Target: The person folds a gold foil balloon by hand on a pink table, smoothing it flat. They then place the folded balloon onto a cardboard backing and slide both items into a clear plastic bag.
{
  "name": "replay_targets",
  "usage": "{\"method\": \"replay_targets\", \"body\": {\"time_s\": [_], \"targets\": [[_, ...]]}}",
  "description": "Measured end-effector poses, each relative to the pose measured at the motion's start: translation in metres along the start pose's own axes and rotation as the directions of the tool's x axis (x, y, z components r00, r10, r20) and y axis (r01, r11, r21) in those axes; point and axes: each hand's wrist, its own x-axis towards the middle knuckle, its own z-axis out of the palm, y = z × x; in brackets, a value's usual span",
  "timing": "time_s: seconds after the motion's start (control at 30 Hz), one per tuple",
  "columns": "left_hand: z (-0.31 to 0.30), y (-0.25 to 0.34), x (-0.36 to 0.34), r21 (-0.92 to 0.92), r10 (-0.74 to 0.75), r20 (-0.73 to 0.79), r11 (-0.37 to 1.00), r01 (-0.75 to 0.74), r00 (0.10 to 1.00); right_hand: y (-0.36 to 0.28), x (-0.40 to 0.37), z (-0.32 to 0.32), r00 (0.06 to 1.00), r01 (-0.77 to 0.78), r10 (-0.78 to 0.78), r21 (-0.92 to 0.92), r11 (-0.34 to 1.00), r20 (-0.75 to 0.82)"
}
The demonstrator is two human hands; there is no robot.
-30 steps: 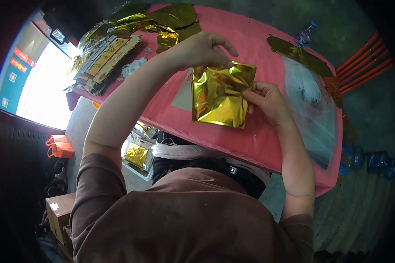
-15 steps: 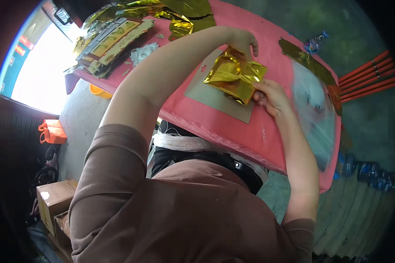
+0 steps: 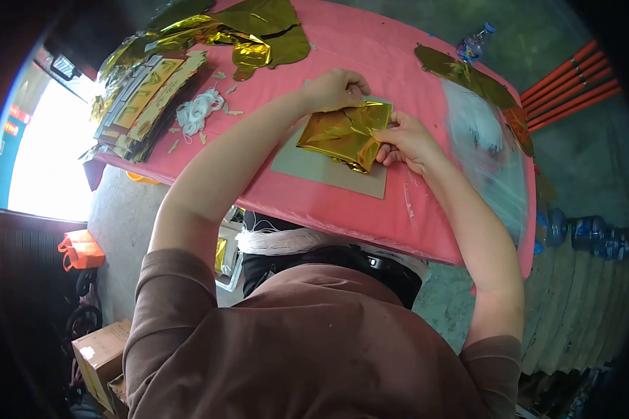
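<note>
A folded sheet of shiny gold foil (image 3: pixel 335 133) lies over a grey-brown card (image 3: pixel 328 174) on the pink-covered table. My left hand (image 3: pixel 334 91) is at the foil's top edge, its fingers curled and pressed onto that edge. At the foil's right edge, my right hand (image 3: pixel 405 143) pinches the foil between thumb and fingers. The card's lower part shows below the foil, and the rest is covered.
Left on the pink table (image 3: pixel 370 42) are a stack of printed cards (image 3: pixel 147 98), white string (image 3: pixel 201 110) and gold foil pieces (image 3: pixel 272 42). Clear plastic bags (image 3: pixel 482 153) and a small bottle (image 3: pixel 476 42) are at the right.
My left hand has come down onto the foil's top edge. The foil lies flatter and wider over the card. The whole view has shifted slightly.
</note>
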Motion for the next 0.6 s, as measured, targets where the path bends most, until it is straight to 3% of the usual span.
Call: {"method": "replay_targets", "body": {"time_s": [0.13,0.2,0.23,0.3,0.43,0.5,0.53,0.6], "targets": [[0.006,-0.003,-0.008,-0.069,-0.039,-0.056,0.997,0.035,0.998,-0.004,0.001,0.0,1.0,-0.01,0.01,-0.079,0.997,-0.003],[0.009,-0.003,-0.008,0.017,0.026,-0.078,1.0,-0.025,0.997,-0.007,-0.001,0.0,0.997,0.054,-0.065,-0.289,0.956,-0.029],[0.009,-0.002,-0.009,0.018,0.028,-0.077,0.999,-0.027,0.997,-0.008,-0.002,0.0,0.997,0.054,-0.066,-0.289,0.956,-0.031],[0.009,0.0,-0.011,0.034,0.012,-0.097,0.999,-0.009,0.995,-0.012,-0.004,-0.003,0.997,0.051,-0.072,-0.53,0.846,-0.019],[0.008,0.001,-0.01,0.026,0.022,-0.097,0.999,-0.019,0.995,-0.01,-0.009,-0.006,0.993,0.061,-0.11,-0.569,0.82,-0.052],[0.007,0.001,-0.011,-0.034,0.012,-0.077,0.999,-0.015,0.997,0.003,-0.001,-0.014,0.86,0.267,-0.506,-0.785,0.558,-0.067],[0.008,0.001,-0.012,-0.036,0.009,-0.074,0.999,-0.012,0.997,0.005,-0.002,-0.012,0.862,0.265,-0.502,-0.784,0.561,-0.068],[0.009,0.001,-0.01,-0.01,0.021,-0.094,1.0,-0.022,0.995,0.007,-0.005,-0.004,0.649,0.415,-0.76,-0.853,0.316,0.034]]}}
